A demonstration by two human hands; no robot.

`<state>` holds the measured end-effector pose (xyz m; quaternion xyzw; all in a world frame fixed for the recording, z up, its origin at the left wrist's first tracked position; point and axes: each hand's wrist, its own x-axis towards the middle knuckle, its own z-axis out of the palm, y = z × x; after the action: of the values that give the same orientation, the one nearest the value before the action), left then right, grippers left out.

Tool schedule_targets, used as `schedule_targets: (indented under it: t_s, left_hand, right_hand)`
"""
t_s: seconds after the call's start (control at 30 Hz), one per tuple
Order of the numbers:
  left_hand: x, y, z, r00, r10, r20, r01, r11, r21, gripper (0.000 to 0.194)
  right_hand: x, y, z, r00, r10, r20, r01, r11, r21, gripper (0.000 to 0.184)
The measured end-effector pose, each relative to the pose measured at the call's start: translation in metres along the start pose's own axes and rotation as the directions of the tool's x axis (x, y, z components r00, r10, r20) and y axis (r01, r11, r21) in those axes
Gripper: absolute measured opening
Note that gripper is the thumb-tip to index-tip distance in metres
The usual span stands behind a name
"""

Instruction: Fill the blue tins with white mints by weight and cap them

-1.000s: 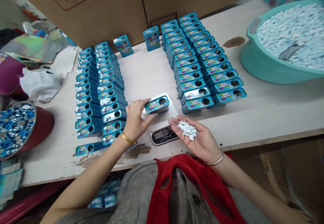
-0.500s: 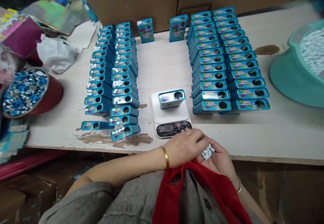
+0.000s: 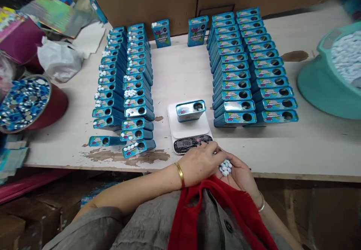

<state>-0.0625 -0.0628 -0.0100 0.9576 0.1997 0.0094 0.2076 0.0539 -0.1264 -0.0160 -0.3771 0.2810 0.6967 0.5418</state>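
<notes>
My right hand is palm up at the table's front edge, cupped under a small heap of white candies. Over that palm lies my left hand, its fingers curled together by the candies; the fingertips are partly hidden, and what they hold is unclear. Just beyond my left hand is a white kitchen scale with a lit display. An upright blue tin stands on it, with a round hole in its top.
Rows of blue tins, several with white candies on top, stand at left and right. Two tins face me at the back. A teal tub of candies is far right. A red bucket of shiny blue pieces is at left.
Both hands have shifted slightly left, and the left fingers have moved a little over the candies. The digits on the scale's display differ. The tin on it has stayed put.
</notes>
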Motion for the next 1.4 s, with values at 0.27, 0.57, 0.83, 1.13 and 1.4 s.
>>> schedule_targets:
  t_s: [0.27, 0.57, 0.83, 1.13, 1.4]
  left_hand:
    - [0.005, -0.031, -0.04, 0.973, 0.0, -0.229, -0.051, 0.975, -0.217, 0.011]
    - [0.029, -0.063, -0.088, 0.862, -0.114, -0.494, -0.019, 0.967, -0.255, 0.012]
    - [0.03, -0.067, -0.09, 0.908, -0.071, -0.412, 0.02, 0.992, -0.126, 0.015]
    - [0.007, -0.008, -0.012, 0.987, 0.099, -0.126, -0.083, 0.989, 0.122, 0.022]
    - [0.008, 0.009, 0.009, 0.997, 0.08, -0.023, -0.08, 0.997, -0.008, 0.019]
  right_hand:
    - [0.009, -0.005, 0.037, 0.985, -0.085, 0.153, 0.077, 0.996, 0.055, 0.026]
    - [0.002, -0.014, 0.067, 0.936, -0.146, 0.321, 0.132, 0.989, 0.064, 0.031]
    - [0.005, -0.015, 0.057, 0.947, -0.13, 0.293, 0.119, 0.991, 0.057, 0.032]
    - [0.001, -0.012, 0.015, 0.986, -0.014, 0.169, 0.022, 0.999, -0.044, 0.028]
    - [-0.008, -0.006, -0.023, 0.998, -0.067, 0.001, 0.067, 0.995, -0.071, 0.02]
